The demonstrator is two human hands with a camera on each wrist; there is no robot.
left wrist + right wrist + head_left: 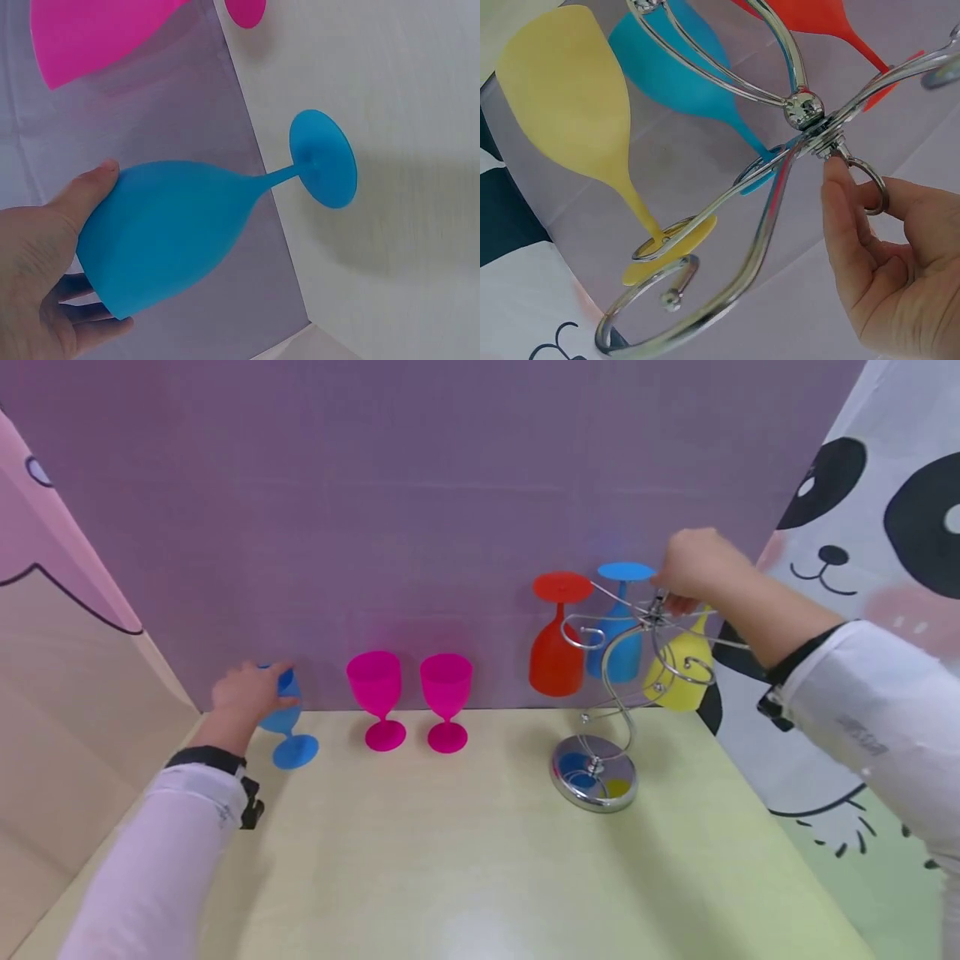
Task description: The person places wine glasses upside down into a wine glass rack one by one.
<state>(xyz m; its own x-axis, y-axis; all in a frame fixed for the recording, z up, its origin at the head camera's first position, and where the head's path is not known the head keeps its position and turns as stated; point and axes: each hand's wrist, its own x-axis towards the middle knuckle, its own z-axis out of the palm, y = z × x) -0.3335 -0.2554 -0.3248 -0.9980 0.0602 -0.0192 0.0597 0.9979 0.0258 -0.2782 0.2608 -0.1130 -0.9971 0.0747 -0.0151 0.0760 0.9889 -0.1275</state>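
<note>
At the left of the head view my left hand [249,697] grips a blue goblet [172,229] around the rim end of its bowl, thumb on one side and fingers on the other. The goblet stands on its round foot [296,752], tilted slightly. My right hand [693,565] pinches the metal ring [883,191] on top of a chrome stemware rack [626,714]. Hanging upside down from the rack are a red goblet [557,662], another blue goblet [621,647] and a yellow goblet [566,97]. A curled rack arm [739,289] in front of them holds no glass.
Two pink goblets [375,681] [447,681] stand upright between the left hand and the rack. The rack's mirrored round base [595,800] rests on the pale table [420,843]. A purple backdrop [337,527] rises behind, with a panda-print panel [832,635] on the right.
</note>
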